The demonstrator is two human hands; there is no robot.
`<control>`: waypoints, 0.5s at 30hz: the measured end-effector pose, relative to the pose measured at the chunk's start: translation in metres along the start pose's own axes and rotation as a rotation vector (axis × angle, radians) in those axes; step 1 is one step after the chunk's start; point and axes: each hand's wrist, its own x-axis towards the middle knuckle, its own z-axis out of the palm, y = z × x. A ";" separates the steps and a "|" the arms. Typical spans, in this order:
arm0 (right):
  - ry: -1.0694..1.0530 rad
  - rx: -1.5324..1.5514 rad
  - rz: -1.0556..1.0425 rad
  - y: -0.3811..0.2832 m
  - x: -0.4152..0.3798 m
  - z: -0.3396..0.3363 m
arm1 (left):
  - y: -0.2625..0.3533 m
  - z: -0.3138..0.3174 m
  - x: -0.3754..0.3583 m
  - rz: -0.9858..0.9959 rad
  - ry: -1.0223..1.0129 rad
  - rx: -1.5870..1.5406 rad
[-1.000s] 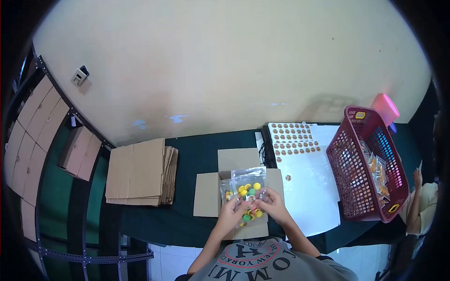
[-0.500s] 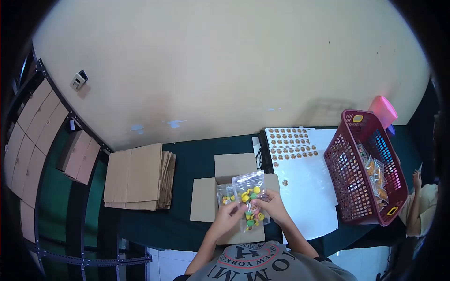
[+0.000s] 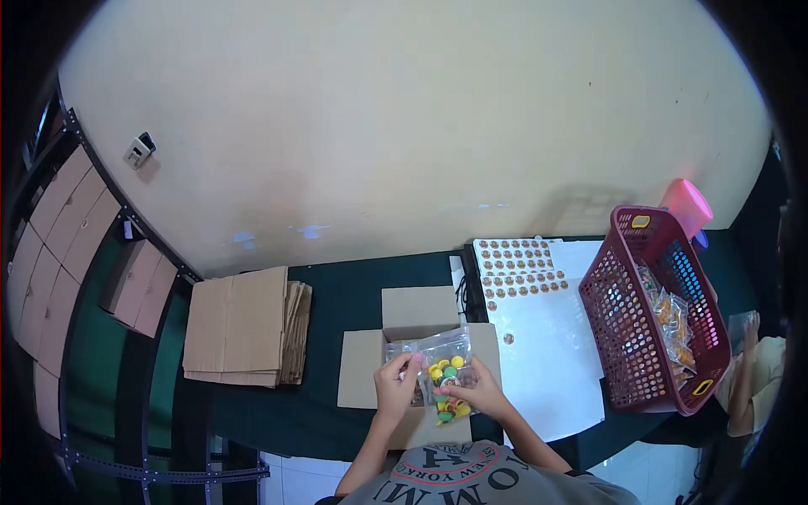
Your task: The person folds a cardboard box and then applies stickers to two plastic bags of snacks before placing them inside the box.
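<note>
A clear zip bag [image 3: 445, 368] of yellow, green and pink pieces is held over an open cardboard box [image 3: 362, 370]. My left hand [image 3: 399, 386] pinches the bag's upper left edge with closed fingers. On the bag's right side, my right hand [image 3: 478, 390] grips it, with the thumb lying across the front near a small round sticker. Inside the box, partly hidden behind my left hand and the bag, other clear packaging shows.
Flattened cardboard [image 3: 237, 324] is stacked at the left. Right of the box lie white sheets [image 3: 547, 362] with rows of round stickers, then a maroon basket [image 3: 599, 316] of packed bags. A co-worker's arm [image 3: 744, 379] shows at far right.
My left hand has moved up and slightly left, from the bag's middle to its upper edge. The bag now leans more to the right. The co-worker's hand now shows a clear bag more fully.
</note>
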 end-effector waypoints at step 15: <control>0.128 -1.141 -0.396 -0.034 -0.011 -0.013 | -0.002 -0.009 -0.010 0.135 -0.300 0.243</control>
